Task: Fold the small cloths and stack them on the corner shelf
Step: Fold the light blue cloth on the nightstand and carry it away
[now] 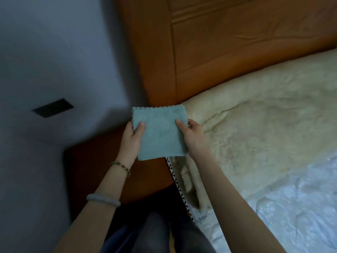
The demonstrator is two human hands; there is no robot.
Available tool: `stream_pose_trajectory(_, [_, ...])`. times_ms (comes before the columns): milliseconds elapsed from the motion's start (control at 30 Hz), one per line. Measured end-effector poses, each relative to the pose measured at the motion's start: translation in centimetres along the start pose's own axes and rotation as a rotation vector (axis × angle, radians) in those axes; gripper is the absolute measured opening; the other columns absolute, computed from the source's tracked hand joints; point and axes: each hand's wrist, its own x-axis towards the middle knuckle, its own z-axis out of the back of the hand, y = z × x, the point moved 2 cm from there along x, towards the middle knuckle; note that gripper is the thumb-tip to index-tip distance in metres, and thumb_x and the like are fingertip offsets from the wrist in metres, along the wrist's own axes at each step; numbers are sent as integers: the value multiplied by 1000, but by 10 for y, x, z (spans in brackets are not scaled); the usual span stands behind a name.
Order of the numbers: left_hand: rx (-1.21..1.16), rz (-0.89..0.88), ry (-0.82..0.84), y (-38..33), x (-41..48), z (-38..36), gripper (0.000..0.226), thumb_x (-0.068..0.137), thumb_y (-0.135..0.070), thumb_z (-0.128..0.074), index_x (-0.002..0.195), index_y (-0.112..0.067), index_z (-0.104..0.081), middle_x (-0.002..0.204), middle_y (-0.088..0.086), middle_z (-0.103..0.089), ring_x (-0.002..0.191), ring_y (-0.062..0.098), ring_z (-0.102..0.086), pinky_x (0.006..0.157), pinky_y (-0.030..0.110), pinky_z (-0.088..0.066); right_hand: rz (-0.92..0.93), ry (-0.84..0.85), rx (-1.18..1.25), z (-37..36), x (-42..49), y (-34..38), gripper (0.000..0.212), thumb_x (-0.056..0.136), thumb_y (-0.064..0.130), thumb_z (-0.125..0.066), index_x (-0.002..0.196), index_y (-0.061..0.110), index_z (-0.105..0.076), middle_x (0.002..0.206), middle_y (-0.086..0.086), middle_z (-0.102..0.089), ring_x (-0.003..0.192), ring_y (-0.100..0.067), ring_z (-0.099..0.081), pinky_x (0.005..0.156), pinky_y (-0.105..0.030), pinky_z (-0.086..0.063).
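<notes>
A small teal cloth point(160, 133), folded into a rough square with scalloped edges, is held in the air in front of me. My left hand point(131, 141) grips its left edge, thumb on top. My right hand point(194, 137) grips its right edge, thumb on top as well. Below and behind the cloth lies a brown wooden corner shelf point(109, 161) set against the wall beside the bed. No other cloth shows on the shelf.
A wooden headboard point(228, 42) rises behind. A bed with a cream fleece blanket point(264, 115) and a pale blue quilt point(291, 207) fills the right. A grey wall with a dark socket point(52, 107) is on the left. My legs are at the bottom.
</notes>
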Motion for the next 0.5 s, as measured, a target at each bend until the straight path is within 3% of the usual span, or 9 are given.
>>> stream_pose_trajectory(100, [23,-35,145,-28,-6,-35,37,97,-35,-51,129,-17,-55,122,1,-65,106,15,-65,88,34,-53,8,-131,31,38,-24,18,24,89,42,-61,99,21,-62,95,2,-70,78,-8,-67,62,-20,-52])
stream_pose_trajectory(233, [67,-50,327,-61,-16,-86,30,97,-36,-52,123,-23,-57,116,-1,-67,102,14,-66,86,34,-53,71,-328,61,86,-56,37,25,91,39,-59,105,19,-62,96,3,-68,81,-6,-63,62,-20,-48])
stream_pose_trajectory(367, [163,-69,521,-87,-28,-141,43,84,-57,-57,120,-33,-60,114,-5,-69,102,15,-67,91,41,-53,155,-571,99,134,-94,47,24,88,34,-63,95,11,-67,90,-5,-70,84,-18,-66,70,-35,-53])
stream_pose_trajectory(467, [125,-54,698,-104,-52,-180,24,98,-36,-49,116,-25,-59,107,-3,-70,89,9,-70,69,27,-57,176,-713,185,163,-126,47,24,87,30,-65,95,7,-67,85,-5,-69,80,-19,-64,65,-30,-50])
stream_pose_trajectory(500, [137,-54,755,-109,-63,-194,19,100,-32,-46,112,-25,-59,109,-2,-70,90,11,-70,68,26,-56,188,-769,208,173,-140,46,26,86,30,-65,96,7,-67,85,-4,-68,79,-19,-64,66,-31,-49])
